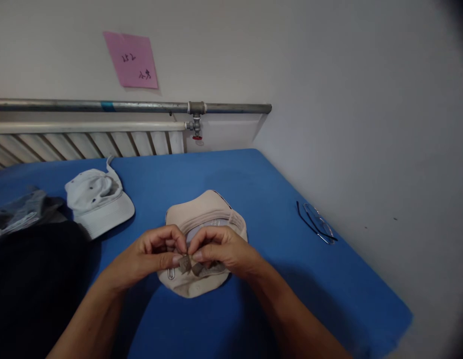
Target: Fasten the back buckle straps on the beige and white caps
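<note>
Brown tab (185, 265) sits pinched in your left hand (151, 257); your right hand (227, 248) is nearly closed, hold unclear. Loosening could drop it onto the cap (199, 205), inside the desk's (276, 199) right edge.

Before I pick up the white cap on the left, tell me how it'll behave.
The white cap looks light, being thin fabric. Its wrinkled crown will probably sag or fold; its brim holds a smooth shape, so it seems stiffer.

Two caps here, one white cap (104, 217) and one beige cap (197, 207), plus two hands, one left hand (151, 255) and one right hand (226, 250). Then just one pair of glasses (318, 230), one pink note (132, 60), one radiator (98, 144).
</note>
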### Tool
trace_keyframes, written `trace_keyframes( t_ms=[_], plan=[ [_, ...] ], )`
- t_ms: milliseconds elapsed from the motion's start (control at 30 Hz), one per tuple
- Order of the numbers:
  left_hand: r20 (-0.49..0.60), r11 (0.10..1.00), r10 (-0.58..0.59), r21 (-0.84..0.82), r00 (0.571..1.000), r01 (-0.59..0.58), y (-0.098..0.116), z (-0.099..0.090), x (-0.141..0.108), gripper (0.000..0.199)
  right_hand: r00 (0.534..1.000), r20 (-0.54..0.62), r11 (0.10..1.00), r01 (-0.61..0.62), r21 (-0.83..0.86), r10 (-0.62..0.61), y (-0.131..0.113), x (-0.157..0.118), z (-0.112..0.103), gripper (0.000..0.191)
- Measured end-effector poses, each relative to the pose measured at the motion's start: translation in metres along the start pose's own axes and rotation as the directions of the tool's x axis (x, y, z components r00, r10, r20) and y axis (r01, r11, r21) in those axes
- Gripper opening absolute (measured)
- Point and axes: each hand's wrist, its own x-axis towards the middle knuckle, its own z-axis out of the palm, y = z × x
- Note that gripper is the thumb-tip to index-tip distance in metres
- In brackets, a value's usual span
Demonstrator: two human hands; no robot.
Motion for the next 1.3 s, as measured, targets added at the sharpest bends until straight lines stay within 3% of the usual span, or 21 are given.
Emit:
trace_keyframes(
  t_ms=[100, 167, 300, 400, 633, 800, 1033, 1300],
  plan=[
    [-0.029, 1.0, -0.01, 0.014, 1.0, 0.011, 0.0, 0.001, 0.001, 0.02, 0.999, -0.027, 0.997, 0.038, -0.069, -0.04, -0.004, -0.005, 0.006, 0.009],
    [-0.045, 1.0, -0.007, 0.008, 0.999, 0.007, 0.001, 0.002, 0.001, 0.021, 0.992, -0.055, 0.974, 0.1, -0.205, -0.113, -0.009, -0.009, 0.009, 0.006],
    [-0.066, 0.999, 0.005, -0.044, 0.998, -0.008, 0.002, 0.004, 0.001, 0.022, 0.945, -0.089, 0.836, 0.231, -0.498, -0.314, -0.02, -0.018, 0.01, 0.023],
    [-0.067, 0.998, 0.0, -0.062, 0.998, -0.004, 0.004, 0.005, 0.001, 0.022, 0.948, -0.078, 0.787, 0.207, -0.581, -0.307, -0.023, -0.021, 0.008, 0.028],
    [-0.072, 0.999, -0.027, -0.039, 0.997, 0.024, 0.0, 0.007, 0.001, 0.023, 0.968, -0.067, 0.876, 0.187, -0.444, -0.24, -0.017, -0.02, 0.012, 0.018],
    [-0.064, 0.999, -0.018, -0.031, 0.998, 0.016, -0.003, 0.004, 0.0, 0.022, 0.962, -0.051, 0.894, 0.228, -0.386, -0.267, -0.015, -0.019, 0.016, 0.013],
    [-0.073, 0.999, 0.012, -0.045, 0.997, -0.016, -0.002, 0.003, 0.0, 0.021, 0.93, -0.035, 0.706, 0.252, -0.662, -0.366, -0.017, -0.022, 0.016, 0.027],
    [-0.07, 0.998, -0.035, -0.059, 0.997, 0.031, 0.001, 0.009, 0.002, 0.023, 0.957, -0.033, 0.823, 0.231, -0.519, -0.29, -0.017, -0.023, 0.018, 0.02]
  ],
)
